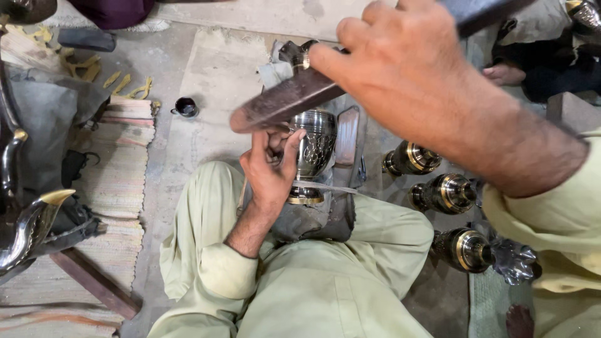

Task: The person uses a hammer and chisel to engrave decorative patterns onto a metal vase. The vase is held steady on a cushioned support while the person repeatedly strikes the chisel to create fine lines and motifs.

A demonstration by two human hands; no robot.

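The right hand [407,69] is raised close under the camera, forearm slanting up from the lower right in a pale green sleeve, fingers curled tight round a flat, dark wooden mallet [285,103] whose worn end points left and hangs just above the vase. Below it the left hand [270,169] comes up from the lap, wrist bent, thumb and fingers pressed against the side of an engraved silver-coloured metal vase [315,147], which lies tilted on a dark leather pad [313,219] between the person's folded knees, its brass-ringed foot [305,195] turned towards the body.

To the right of the knees, three more dark metal vases with brass rims lie on their sides in a row: one [410,158], a second [446,193] and a third [466,249] nearest. A crumpled silvery piece [514,261] sits just beside that last one.

Farther out on the dusty floor, one small black cup [186,107] stands alone left of the vase. A striped woven mat [122,163] runs along the left, with a curved, gold-tipped metal shape [28,225] at its edge. I see no packages, labels or signs.
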